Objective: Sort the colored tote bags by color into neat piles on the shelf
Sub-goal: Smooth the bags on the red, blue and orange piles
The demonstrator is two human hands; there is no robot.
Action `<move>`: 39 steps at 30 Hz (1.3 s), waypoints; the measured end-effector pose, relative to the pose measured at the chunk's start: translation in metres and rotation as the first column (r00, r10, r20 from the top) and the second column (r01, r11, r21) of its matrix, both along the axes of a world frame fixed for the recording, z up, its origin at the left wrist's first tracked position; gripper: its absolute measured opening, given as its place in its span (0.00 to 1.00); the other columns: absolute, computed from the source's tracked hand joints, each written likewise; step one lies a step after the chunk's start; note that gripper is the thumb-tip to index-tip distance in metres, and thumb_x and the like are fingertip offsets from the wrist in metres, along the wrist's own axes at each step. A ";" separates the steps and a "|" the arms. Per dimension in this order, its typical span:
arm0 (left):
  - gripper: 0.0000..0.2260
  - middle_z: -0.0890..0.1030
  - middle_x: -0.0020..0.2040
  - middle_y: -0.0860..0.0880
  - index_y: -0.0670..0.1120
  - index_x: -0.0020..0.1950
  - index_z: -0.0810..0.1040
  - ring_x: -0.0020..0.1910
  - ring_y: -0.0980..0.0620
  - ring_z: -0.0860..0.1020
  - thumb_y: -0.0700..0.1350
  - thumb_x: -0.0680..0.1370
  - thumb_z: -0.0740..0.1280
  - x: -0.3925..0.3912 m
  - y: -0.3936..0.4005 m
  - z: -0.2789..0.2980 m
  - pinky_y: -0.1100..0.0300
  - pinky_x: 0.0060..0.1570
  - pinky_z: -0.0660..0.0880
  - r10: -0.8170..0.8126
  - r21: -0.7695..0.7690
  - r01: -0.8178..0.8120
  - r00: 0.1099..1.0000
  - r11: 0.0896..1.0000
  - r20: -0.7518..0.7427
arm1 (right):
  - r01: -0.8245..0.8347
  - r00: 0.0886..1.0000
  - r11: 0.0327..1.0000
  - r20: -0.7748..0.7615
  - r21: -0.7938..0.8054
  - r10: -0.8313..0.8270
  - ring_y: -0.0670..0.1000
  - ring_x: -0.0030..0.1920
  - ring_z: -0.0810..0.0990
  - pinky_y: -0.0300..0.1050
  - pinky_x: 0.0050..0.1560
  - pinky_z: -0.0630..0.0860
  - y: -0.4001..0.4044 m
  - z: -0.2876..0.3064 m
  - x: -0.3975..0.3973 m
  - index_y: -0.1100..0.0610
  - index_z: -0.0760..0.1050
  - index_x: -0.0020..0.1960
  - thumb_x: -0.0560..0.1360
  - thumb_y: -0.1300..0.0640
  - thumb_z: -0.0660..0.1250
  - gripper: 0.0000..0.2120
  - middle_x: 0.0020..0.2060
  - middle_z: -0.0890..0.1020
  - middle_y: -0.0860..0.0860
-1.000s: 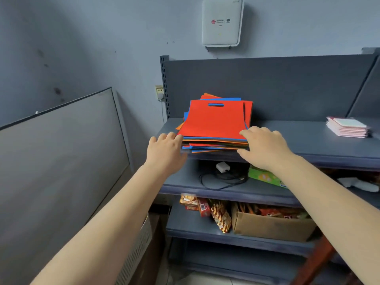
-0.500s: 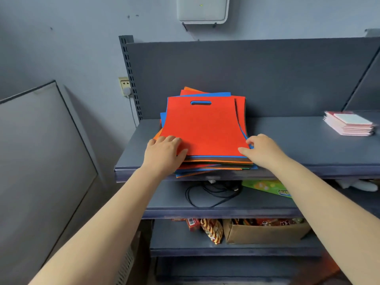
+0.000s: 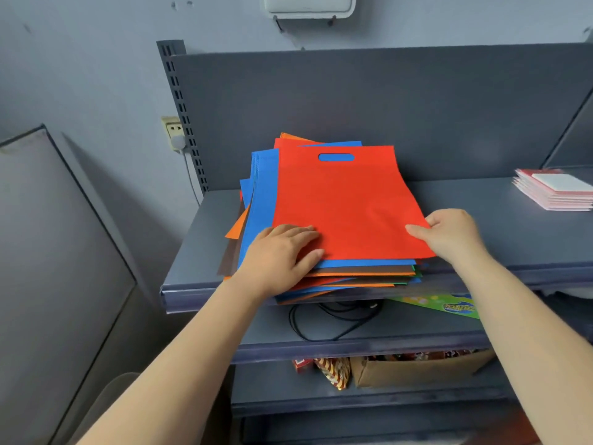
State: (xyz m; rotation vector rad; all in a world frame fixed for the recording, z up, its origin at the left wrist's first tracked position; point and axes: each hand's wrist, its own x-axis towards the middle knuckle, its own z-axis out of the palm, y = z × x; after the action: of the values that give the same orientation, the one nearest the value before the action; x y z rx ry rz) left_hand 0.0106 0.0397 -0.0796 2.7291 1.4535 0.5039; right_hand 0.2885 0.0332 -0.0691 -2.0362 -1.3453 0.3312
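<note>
The red bag (image 3: 346, 200) has slid right off the mixed pile (image 3: 321, 277) on the shelf (image 3: 199, 245), pinched by the right hand (image 3: 449, 234), while the flat left hand (image 3: 282, 252) presses the pile, so sorting has begun.

A stack of tote bags (image 3: 324, 268) is set on the top shelf (image 3: 500, 239), toward its left half, with its front edge overhanging the shelf lip and the shelf's back panel (image 3: 385, 107) standing behind it. The left hand (image 3: 282, 252) is laid flat on the stack's front left corner, while the front right corner of the top bag (image 3: 343, 200) is pinched by the right hand (image 3: 449, 234). A pile of booklets (image 3: 555, 191) is placed at the far right of the same shelf, well apart from the stack; a coiled cable (image 3: 324, 319) is left on the shelf below, and a cardboard box (image 3: 414, 369) sits on the next one down.
</note>
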 end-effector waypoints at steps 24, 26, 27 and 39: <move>0.14 0.78 0.39 0.47 0.43 0.40 0.77 0.39 0.43 0.76 0.54 0.71 0.72 -0.031 0.003 0.024 0.59 0.35 0.67 0.835 -0.275 -0.789 0.505 0.549 0.219 | -0.029 0.816 0.982 -0.563 0.186 0.131 0.55 0.43 0.80 0.53 0.47 0.78 -0.004 -0.023 0.035 0.50 0.78 0.45 0.73 0.64 0.68 0.08 0.41 0.82 0.51; 0.09 0.78 0.39 0.47 0.45 0.41 0.80 0.39 0.43 0.75 0.51 0.71 0.71 -0.031 -0.001 0.029 0.59 0.37 0.66 0.841 -0.174 -0.824 0.519 0.540 0.153 | -0.056 0.812 0.980 -0.562 0.192 0.157 0.55 0.43 0.81 0.51 0.47 0.78 -0.005 -0.023 0.033 0.50 0.78 0.43 0.73 0.64 0.68 0.09 0.42 0.83 0.51; 0.07 0.78 0.38 0.47 0.46 0.41 0.81 0.39 0.43 0.75 0.50 0.71 0.71 -0.030 -0.003 0.031 0.60 0.36 0.66 0.844 -0.133 -0.835 0.521 0.535 0.125 | -0.070 0.809 0.977 -0.561 0.202 0.174 0.55 0.43 0.81 0.50 0.46 0.78 -0.005 -0.023 0.031 0.49 0.78 0.41 0.73 0.64 0.68 0.10 0.41 0.83 0.51; 0.06 0.82 0.44 0.42 0.38 0.48 0.80 0.43 0.44 0.76 0.39 0.77 0.65 -0.028 -0.024 0.024 0.58 0.40 0.67 0.611 -0.059 -0.686 0.602 0.726 0.514 | -0.154 0.702 0.935 -0.631 0.319 0.331 0.50 0.45 0.83 0.46 0.47 0.78 -0.012 -0.016 0.025 0.45 0.79 0.46 0.76 0.68 0.63 0.18 0.42 0.84 0.46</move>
State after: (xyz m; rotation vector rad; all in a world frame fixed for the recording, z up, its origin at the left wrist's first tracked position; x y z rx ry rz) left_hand -0.0171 0.0152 -0.0554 1.7794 2.2510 1.2666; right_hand 0.3135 0.0208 -0.0854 -1.3106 -1.1017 0.8924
